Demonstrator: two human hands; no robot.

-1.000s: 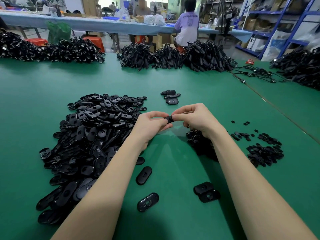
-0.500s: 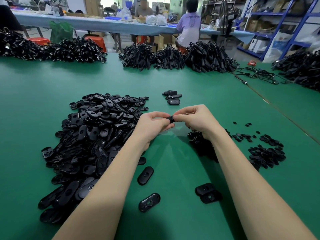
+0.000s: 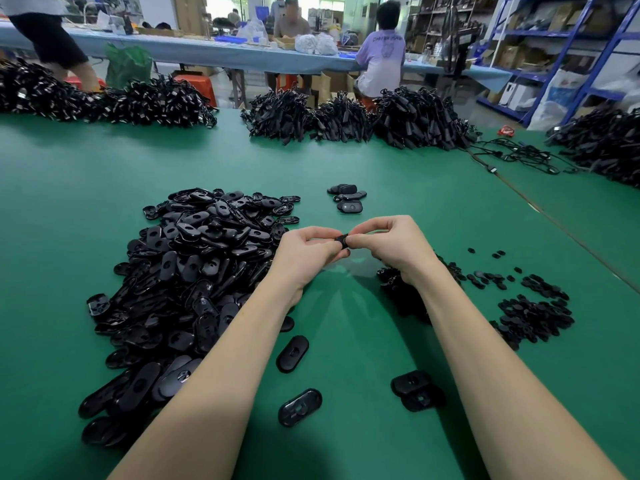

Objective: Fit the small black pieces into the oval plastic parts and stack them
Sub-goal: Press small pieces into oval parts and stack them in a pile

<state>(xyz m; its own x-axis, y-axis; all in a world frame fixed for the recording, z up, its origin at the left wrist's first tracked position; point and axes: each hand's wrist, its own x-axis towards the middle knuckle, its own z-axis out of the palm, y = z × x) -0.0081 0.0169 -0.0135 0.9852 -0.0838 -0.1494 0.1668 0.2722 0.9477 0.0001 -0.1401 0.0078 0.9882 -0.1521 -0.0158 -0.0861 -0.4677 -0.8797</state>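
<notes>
My left hand (image 3: pixel 306 256) and my right hand (image 3: pixel 391 245) meet above the green table (image 3: pixel 346 161) and pinch a black oval part (image 3: pixel 343 241) between their fingertips; most of it is hidden by the fingers. A big heap of black oval plastic parts (image 3: pixel 194 271) lies to the left. Small black pieces (image 3: pixel 533 315) lie in piles to the right, partly behind my right forearm. A few oval parts (image 3: pixel 348 199) sit together just beyond my hands.
Loose oval parts lie near me: one (image 3: pixel 292 353), another (image 3: pixel 299 407), and a pair (image 3: pixel 417 389). Bundles of black cables (image 3: pixel 346 117) line the far table edge, with more at the right (image 3: pixel 606 143). People sit at a bench behind.
Both hands stay together pinching the same part, with only small finger shifts. A person has come into view at the far left.
</notes>
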